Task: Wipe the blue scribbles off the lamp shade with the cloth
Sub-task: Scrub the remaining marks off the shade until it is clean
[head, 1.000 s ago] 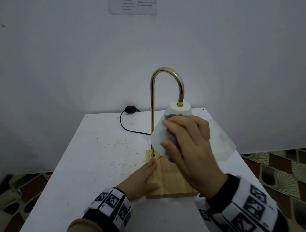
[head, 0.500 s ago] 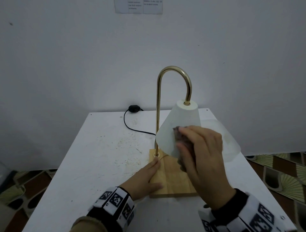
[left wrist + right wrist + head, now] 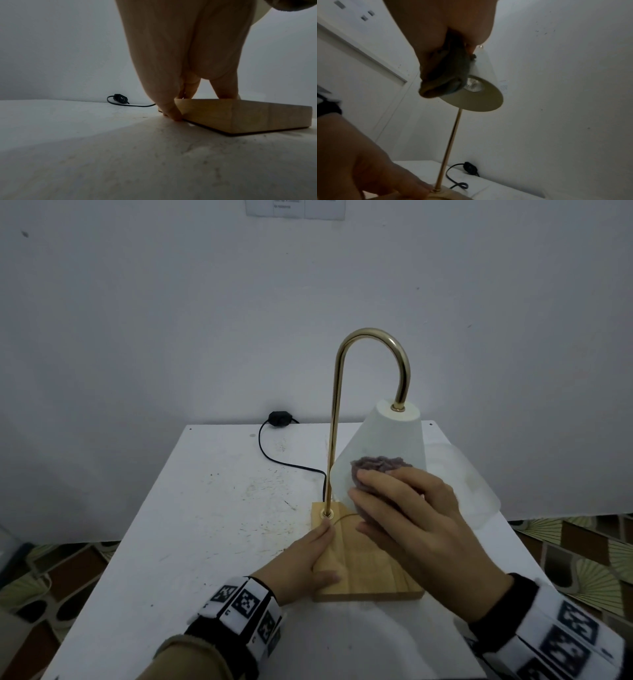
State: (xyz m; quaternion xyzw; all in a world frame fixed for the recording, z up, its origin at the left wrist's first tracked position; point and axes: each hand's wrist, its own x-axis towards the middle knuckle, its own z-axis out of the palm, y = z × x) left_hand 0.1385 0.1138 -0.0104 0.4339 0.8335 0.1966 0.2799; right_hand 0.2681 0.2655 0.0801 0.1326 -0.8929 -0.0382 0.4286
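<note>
Head view: right hand fingers are pressing cloth on lamp shade, wiping; left hand, fingers flat, is steadying base at 7 o'clock; next, probably uncovering to check.

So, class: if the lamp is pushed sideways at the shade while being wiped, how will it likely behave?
Probably top-heavy: the lamp shade hangs off a tall, thin brass stem. It might tip, which may be why the left hand presses the wooden base. The flat base should resist rolling.
</note>
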